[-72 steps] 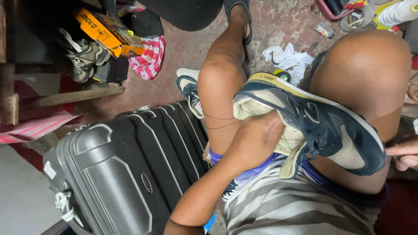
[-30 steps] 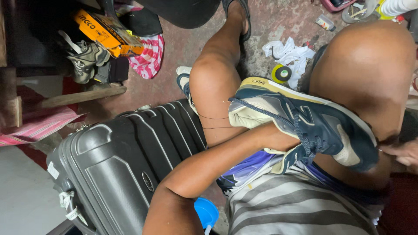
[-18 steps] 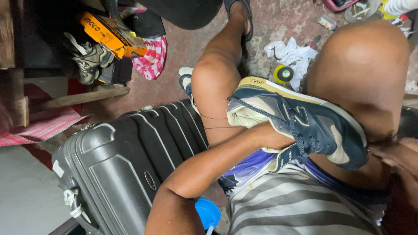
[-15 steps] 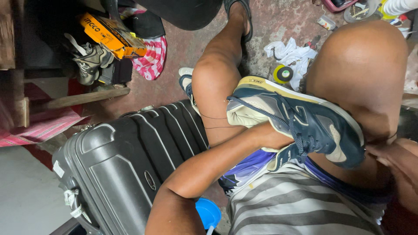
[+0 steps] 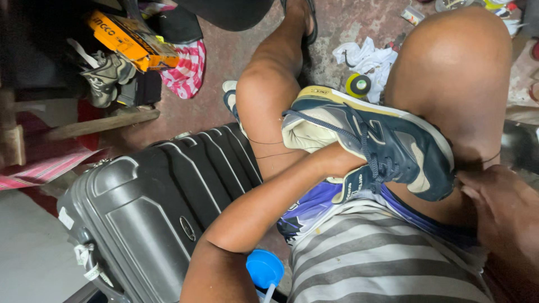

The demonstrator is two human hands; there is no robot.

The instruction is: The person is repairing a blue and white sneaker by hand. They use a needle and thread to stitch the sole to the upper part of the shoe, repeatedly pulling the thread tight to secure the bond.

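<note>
The navy sneaker (image 5: 373,143) lies across the person's lap, between the two bare knees, with its pale yellowish sole turned up and its toe pointing toward the right knee. The left hand (image 5: 331,160) goes inside the shoe opening; only the wrist and the back of the hand show, so the fingers are hidden and I cannot tell if they are spread or closed in there. The right hand (image 5: 505,210) sits at the right edge of the view, just beside the toe of the sneaker. It is blurred and partly cut off, and I cannot make out if it pinches something or is loose.

A dark grey suitcase (image 5: 151,207) lies on the floor close to the left leg. A blue round cap (image 5: 265,268) shows under the left elbow, its lower part cut off. Farther away, a yellow tape roll (image 5: 358,85) lies on the floor next to a white cloth (image 5: 365,56).
</note>
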